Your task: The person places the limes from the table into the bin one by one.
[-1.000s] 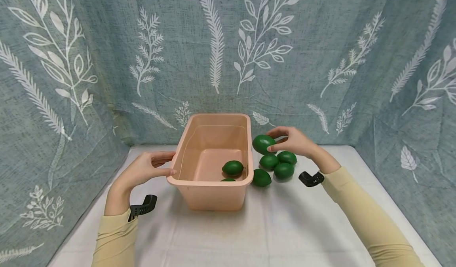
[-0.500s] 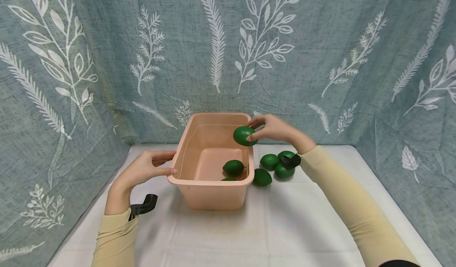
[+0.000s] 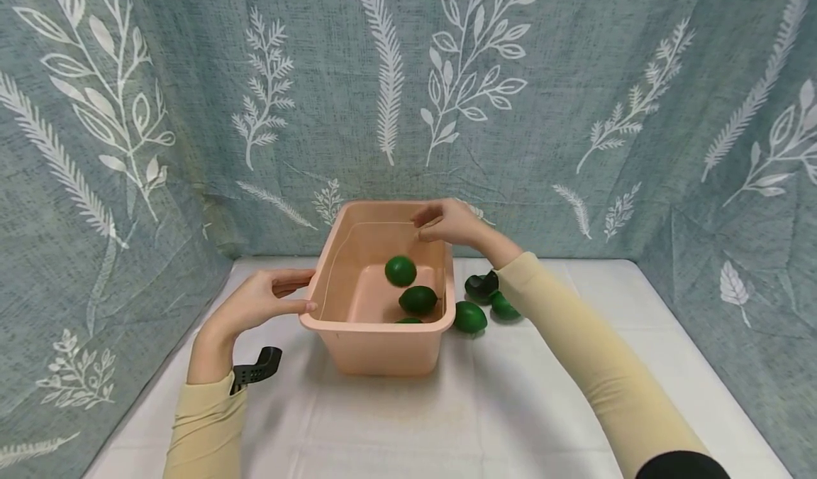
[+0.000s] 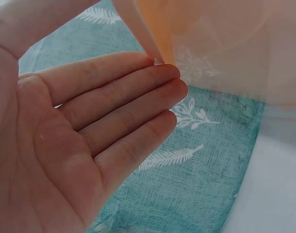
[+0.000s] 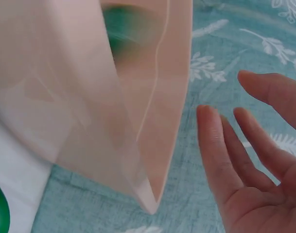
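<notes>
A peach plastic bin [image 3: 386,355] stands mid-table. My left hand [image 3: 268,296] touches its left rim with straight fingers, the thumb at the near corner; the left wrist view shows the flat palm [image 4: 55,155] and fingertips meeting the edge. Over the bin's far right side, my right hand [image 3: 454,223] has its fingers parted and holds nothing. Below it, inside the bin, is a green lime [image 3: 400,270], blurred in the right wrist view. Another lime [image 3: 418,300] lies in the bin, and the front wall mostly hides a third lime [image 3: 409,321].
Right of the bin, several more limes lie on the white cloth, among them a near lime [image 3: 470,317] by the wall and a lime [image 3: 506,307] partly behind the right sleeve. A patterned teal curtain [image 3: 357,110] stands behind the bin and along both sides.
My right hand has carried a lime leftward from the group over the bin and let it go; the lime is now lower, inside the bin. The left hand has stayed at the rim.
</notes>
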Action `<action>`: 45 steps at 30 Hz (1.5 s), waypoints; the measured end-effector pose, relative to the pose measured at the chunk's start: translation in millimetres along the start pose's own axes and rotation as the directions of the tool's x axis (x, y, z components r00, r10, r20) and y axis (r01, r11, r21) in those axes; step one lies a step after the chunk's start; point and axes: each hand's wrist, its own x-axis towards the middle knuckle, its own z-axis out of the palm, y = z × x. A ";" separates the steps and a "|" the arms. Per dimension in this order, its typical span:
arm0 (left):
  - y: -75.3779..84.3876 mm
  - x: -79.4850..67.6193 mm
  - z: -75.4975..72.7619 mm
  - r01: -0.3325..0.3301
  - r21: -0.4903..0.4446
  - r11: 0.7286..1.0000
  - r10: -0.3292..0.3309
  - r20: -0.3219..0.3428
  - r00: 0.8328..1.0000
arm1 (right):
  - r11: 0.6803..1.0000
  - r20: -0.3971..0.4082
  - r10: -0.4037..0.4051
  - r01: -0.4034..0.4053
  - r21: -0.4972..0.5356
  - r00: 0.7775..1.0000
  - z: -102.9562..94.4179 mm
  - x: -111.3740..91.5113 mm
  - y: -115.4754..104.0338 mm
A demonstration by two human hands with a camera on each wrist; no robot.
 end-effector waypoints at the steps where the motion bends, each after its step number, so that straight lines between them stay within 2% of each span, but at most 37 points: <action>1: 0.0 0.1 0.2 0.001 0.000 1.000 -0.001 0.000 1.000 | 1.000 -0.010 -0.002 0.002 0.006 1.000 0.3 0.2 0.4; 10: -1.9 -0.1 1.3 -0.013 0.000 1.000 0.013 0.000 1.000 | 1.000 -0.034 0.024 -0.024 -0.002 0.999 -5.8 -14.3 13.8; 21: -1.9 -2.6 0.5 -0.033 -0.011 0.999 0.033 -0.013 0.999 | 0.992 -0.097 0.078 -0.068 0.109 0.992 -12.0 -51.7 45.6; 26: -2.2 -2.7 0.6 -0.040 -0.007 0.999 0.040 -0.013 0.999 | 0.990 -0.109 0.102 -0.090 0.109 0.989 -9.8 -68.2 64.6; 30: -2.4 -2.4 0.6 -0.029 -0.012 1.000 0.028 -0.015 0.999 | 0.989 -0.121 0.122 -0.110 0.099 0.985 -6.1 -77.2 81.5; 35: -1.3 -2.3 0.5 -0.049 -0.017 0.999 0.048 -0.011 0.999 | 0.987 -0.130 0.137 -0.124 0.104 0.982 0.9 -86.6 99.5; 39: 0.2 -1.7 0.2 -0.056 -0.015 0.998 0.055 -0.012 0.998 | 0.982 -0.136 0.170 -0.155 0.109 0.976 10.7 -91.8 111.9; 45: 1.3 -0.4 0.5 -0.051 -0.021 0.998 0.051 -0.004 0.999 | 0.982 -0.138 0.187 -0.180 0.062 0.973 31.2 -94.3 127.7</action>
